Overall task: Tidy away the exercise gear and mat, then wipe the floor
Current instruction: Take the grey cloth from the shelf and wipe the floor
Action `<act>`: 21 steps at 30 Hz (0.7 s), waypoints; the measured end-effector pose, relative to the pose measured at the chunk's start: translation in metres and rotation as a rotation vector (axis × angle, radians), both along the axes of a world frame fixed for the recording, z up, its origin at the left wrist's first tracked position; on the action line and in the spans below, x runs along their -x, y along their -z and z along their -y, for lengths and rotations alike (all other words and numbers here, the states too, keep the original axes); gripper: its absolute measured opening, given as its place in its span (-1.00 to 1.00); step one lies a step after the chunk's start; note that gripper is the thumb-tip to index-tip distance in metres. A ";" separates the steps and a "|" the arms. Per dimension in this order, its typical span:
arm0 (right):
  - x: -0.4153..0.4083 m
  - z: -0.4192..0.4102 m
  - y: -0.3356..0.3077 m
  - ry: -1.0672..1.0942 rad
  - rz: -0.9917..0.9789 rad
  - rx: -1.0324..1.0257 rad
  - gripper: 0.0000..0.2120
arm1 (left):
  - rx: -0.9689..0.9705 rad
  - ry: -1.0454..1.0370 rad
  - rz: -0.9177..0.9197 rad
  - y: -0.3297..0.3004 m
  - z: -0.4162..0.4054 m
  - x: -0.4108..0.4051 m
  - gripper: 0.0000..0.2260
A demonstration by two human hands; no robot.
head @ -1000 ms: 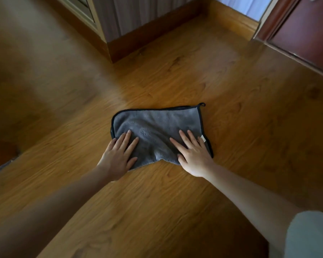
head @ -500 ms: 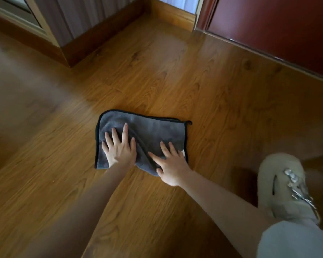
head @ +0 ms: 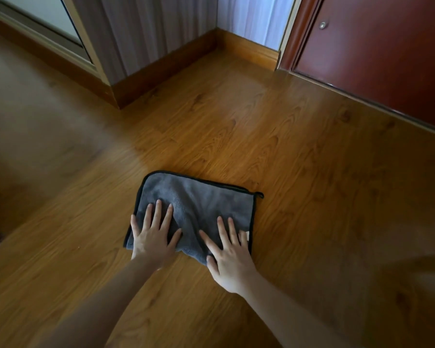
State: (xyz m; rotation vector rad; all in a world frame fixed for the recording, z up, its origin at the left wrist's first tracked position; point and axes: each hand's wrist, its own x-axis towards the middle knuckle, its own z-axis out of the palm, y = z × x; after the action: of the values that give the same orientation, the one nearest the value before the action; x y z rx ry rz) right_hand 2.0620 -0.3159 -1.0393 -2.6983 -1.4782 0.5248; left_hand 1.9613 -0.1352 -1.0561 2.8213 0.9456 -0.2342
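Note:
A grey cloth [head: 199, 204] with black edging and a small loop at its far right corner lies flat on the wooden floor [head: 299, 172]. My left hand [head: 155, 234] presses flat on the cloth's near left part, fingers spread. My right hand [head: 227, 252] presses flat on its near right part, fingers spread, with the heel of the palm over the cloth's near edge. Neither hand curls around the fabric. No exercise gear or mat is in view.
A wall corner with a wooden skirting board [head: 161, 74] juts out at the back left. A dark red door [head: 387, 54] closes off the back right. A pale blurred shape [head: 422, 275] sits at the right edge.
Both hands have stayed pressed on the cloth while it slid over the floor. The left hand has moved further onto the cloth. The shoe seen half a second ago is now only a blur.

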 end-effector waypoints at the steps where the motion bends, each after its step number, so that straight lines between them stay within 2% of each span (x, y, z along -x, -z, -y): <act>1: -0.004 0.006 0.000 -0.019 -0.002 -0.015 -0.47 | 0.002 -0.001 0.019 0.001 0.005 0.001 -0.28; 6: -0.041 0.071 0.007 -0.102 0.004 -0.078 -0.48 | 0.001 0.061 0.028 0.008 0.052 -0.005 -0.38; 9: -0.071 0.135 0.015 -0.034 0.040 -0.086 -0.46 | -0.029 0.186 0.020 0.010 0.101 -0.025 -0.39; 14: -0.108 0.232 0.010 0.261 0.061 0.017 -0.37 | 0.057 0.378 0.013 -0.004 0.194 -0.104 -0.37; 18: -0.126 0.256 0.004 0.586 -0.044 0.060 -0.24 | 0.159 0.503 -0.068 -0.009 0.242 -0.154 -0.37; 19: -0.131 0.253 0.003 0.652 -0.069 0.036 -0.24 | 0.152 0.510 -0.078 -0.010 0.246 -0.160 -0.37; 21: -0.138 0.240 0.002 0.751 -0.124 -0.002 -0.36 | 0.147 0.542 -0.101 -0.009 0.242 -0.168 -0.37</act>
State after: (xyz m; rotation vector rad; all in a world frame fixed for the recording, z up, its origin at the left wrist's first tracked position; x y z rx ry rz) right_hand 2.2002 -0.5564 -1.0412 -2.8546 -0.3616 0.6027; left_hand 2.1292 -0.3776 -1.0472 2.8826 0.1454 -0.4885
